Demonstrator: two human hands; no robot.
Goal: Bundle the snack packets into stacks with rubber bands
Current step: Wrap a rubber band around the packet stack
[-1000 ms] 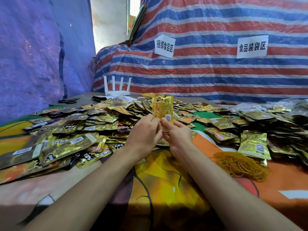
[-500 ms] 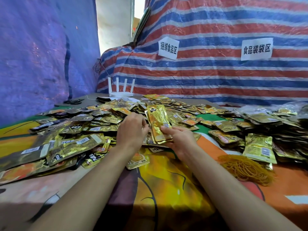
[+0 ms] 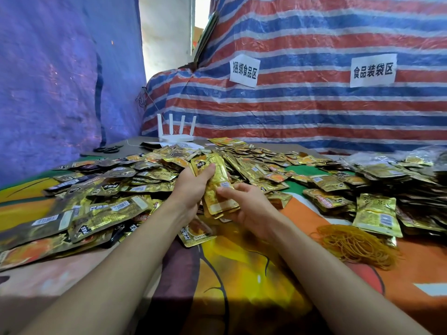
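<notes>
A stack of gold snack packets (image 3: 219,189) lies tilted between my two hands above the table's middle. My left hand (image 3: 191,187) grips its upper left side, thumb over the top packet. My right hand (image 3: 249,206) cups the stack's lower end from beneath, with the forefinger laid across the top face. Loose gold and dark packets (image 3: 101,197) cover the table to the left and behind. A heap of tan rubber bands (image 3: 355,245) lies on the cloth to the right of my right forearm.
Piled packets (image 3: 377,213) fill the right side. A white router (image 3: 175,135) and black scissors (image 3: 107,149) sit at the back left. Striped tarp (image 3: 314,112) with two paper signs stands behind. One packet (image 3: 196,232) lies under my hands on the colourful cloth (image 3: 242,274).
The stack stood upright between both hands, then tipped down flat. My left hand reached into the pile and now grips the stack again, which has thickened.
</notes>
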